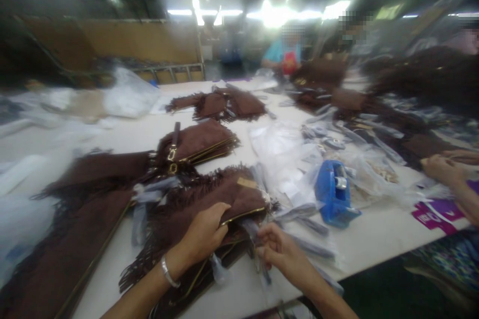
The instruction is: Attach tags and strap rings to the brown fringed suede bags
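Observation:
A brown fringed pouch (213,199) with a gold zip lies in front of me, a tan tag (247,183) on its top. My left hand (204,234), with a silver bangle on the wrist, is closed on the pouch near the zipped edge. Just right of that edge, my right hand (279,249) has its fingers curled around a strap in clear plastic wrap (251,229). What exactly its fingertips pinch is partly hidden. Beneath the held pouch, more brown fringed pouches show, along with a small wrapped piece (220,270).
Several brown pouches (198,142) are spread over the white table (145,134). A blue tape dispenser (333,194) stands to the right, beside clear plastic bags (280,149) and wrapped straps. Another person's hand (445,167) reaches in at far right. A person in blue (273,52) is at the back.

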`<state>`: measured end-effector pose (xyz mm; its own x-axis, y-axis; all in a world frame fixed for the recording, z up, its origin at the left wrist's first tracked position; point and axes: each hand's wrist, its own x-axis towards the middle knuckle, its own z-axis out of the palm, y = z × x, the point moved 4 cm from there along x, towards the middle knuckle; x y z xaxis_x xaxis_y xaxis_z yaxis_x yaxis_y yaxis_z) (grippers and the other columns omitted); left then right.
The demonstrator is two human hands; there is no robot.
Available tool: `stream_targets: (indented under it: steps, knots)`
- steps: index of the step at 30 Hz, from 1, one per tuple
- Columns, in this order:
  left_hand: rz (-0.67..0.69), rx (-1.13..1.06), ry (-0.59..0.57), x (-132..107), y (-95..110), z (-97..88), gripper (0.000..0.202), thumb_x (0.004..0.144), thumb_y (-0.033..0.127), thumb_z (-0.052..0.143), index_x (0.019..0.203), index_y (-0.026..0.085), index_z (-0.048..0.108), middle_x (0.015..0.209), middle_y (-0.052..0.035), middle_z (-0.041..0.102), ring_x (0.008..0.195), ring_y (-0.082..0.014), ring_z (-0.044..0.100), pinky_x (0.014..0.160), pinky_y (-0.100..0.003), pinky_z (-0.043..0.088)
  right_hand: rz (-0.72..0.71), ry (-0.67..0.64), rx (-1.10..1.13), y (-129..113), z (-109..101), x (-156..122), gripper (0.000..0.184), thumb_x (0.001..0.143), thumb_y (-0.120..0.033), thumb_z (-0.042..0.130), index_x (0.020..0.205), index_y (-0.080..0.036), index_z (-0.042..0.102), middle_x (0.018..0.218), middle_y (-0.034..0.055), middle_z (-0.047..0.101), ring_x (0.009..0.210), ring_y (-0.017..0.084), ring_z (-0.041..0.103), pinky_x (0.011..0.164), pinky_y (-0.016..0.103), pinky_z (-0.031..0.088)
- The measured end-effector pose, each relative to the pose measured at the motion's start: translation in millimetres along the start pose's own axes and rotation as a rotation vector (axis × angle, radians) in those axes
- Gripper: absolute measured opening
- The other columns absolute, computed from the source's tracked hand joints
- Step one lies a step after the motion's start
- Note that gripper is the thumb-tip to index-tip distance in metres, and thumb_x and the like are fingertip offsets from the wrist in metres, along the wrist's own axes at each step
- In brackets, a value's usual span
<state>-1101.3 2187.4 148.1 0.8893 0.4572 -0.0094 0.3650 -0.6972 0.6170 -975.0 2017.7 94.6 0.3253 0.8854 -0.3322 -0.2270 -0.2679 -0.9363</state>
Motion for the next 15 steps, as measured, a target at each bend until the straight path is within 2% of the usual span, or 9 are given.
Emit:
stream_targets:
  steps: [2,4,6,9,11,13,15]
  knots:
    - [0.006,0.003,0.006,-1,0,1.6,0.045,0.078,0.008,0.048,0.121,0.02,0.055,0.119,-0.0071,0.064,0.111,-0.0242,0.06,0.099,-0.038,0.046,0.068,0.033,0.269,-4,5,9,0.033,0.069,-0.023,0.068,0.096,-0.018,0.051,0.074,-0.0033,0.058,0.056,0.009,0.051,0.052,0.022,0.042]
    - [0.012,0.006,0.005,-2,0,2.6,0.045,0.079,0.008,0.047,0.121,0.02,0.054,0.119,-0.0073,0.064,0.109,-0.0243,0.061,0.097,-0.039,0.047,0.071,0.15,0.415,-7,10,21,0.038,0.069,-0.026,0.071,0.101,-0.018,0.052,0.075,-0.0025,0.061,0.058,0.009,0.054,0.056,0.021,0.045]
    - [0.027,0.005,0.01,-3,1,3.1,0.045,0.08,0.009,0.047,0.123,0.02,0.052,0.12,-0.0075,0.064,0.109,-0.024,0.061,0.097,-0.039,0.048,0.015,0.292,0.402,-8,16,34,0.04,0.07,-0.032,0.071,0.102,-0.017,0.053,0.075,-0.0008,0.063,0.062,0.011,0.058,0.06,0.024,0.05]
    - [0.075,0.044,0.016,-4,1,5.3,0.049,0.079,0.006,0.045,0.126,0.02,0.049,0.121,-0.0084,0.062,0.112,-0.0241,0.06,0.098,-0.039,0.048,-0.092,0.436,0.209,-6,32,54,0.036,0.07,-0.033,0.065,0.1,-0.017,0.057,0.086,0.0057,0.068,0.075,0.02,0.065,0.071,0.033,0.055]
    - [0.136,0.128,-0.008,-4,3,8.9,0.051,0.078,0.006,0.044,0.128,0.018,0.047,0.123,-0.0113,0.061,0.111,-0.0266,0.06,0.096,-0.042,0.05,-0.125,0.443,0.107,-5,46,64,0.03,0.071,-0.032,0.06,0.097,-0.018,0.061,0.098,0.0092,0.07,0.091,0.025,0.065,0.086,0.04,0.053]
    - [0.191,0.206,-0.038,-4,6,11.3,0.05,0.08,0.008,0.045,0.129,0.015,0.047,0.124,-0.0146,0.059,0.11,-0.0294,0.06,0.094,-0.045,0.051,-0.144,0.388,0.043,-5,58,71,0.023,0.074,-0.031,0.056,0.092,-0.019,0.064,0.1,0.0099,0.071,0.1,0.027,0.063,0.096,0.042,0.048]
    - [0.203,0.199,-0.047,-3,8,9.9,0.046,0.083,0.012,0.048,0.129,0.016,0.049,0.123,-0.014,0.059,0.11,-0.0287,0.06,0.094,-0.044,0.051,-0.14,0.277,0.0,-7,62,74,0.022,0.076,-0.03,0.052,0.09,-0.02,0.066,0.09,0.0085,0.072,0.091,0.025,0.065,0.09,0.04,0.051]
